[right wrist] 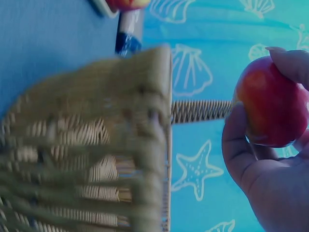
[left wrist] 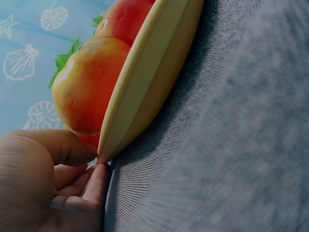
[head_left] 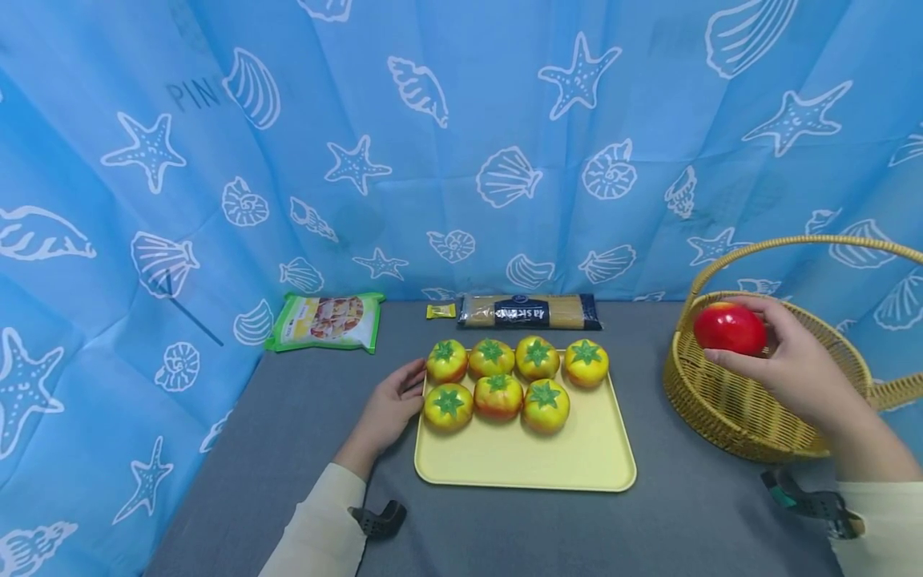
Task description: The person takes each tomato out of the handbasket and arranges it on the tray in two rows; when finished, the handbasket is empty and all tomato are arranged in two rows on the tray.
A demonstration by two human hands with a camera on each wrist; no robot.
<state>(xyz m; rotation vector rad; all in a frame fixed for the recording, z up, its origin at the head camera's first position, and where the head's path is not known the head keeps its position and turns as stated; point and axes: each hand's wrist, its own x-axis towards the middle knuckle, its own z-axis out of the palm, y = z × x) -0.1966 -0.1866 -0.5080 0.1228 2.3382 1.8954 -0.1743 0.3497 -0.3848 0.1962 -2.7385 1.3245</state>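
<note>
My right hand [head_left: 800,365] grips a shiny red fruit [head_left: 730,328] above the wicker basket [head_left: 681,377]. In the right wrist view, the red fruit [right wrist: 273,104] has an orange patch, with thumb and fingers around it. At the left edge of the yellow tray [head_left: 526,465], my left hand [head_left: 392,405] pinches the rim; the left wrist view shows its thumb and fingertips at the tray rim [left wrist: 145,72]. Several tomato-like yellow-red fruits [head_left: 497,397] with green leafy tops stand in two rows on the tray. One such fruit [left wrist: 89,87] is close to the left hand.
Behind the tray lie a pack of spaghetti [head_left: 562,312] and a small yellow packet [head_left: 441,311]. A green-edged food bag [head_left: 328,322] is at the back left. The basket's tall handle [head_left: 815,239] arches up at the right. A blue curtain [head_left: 461,144] hangs behind the grey table [head_left: 310,425].
</note>
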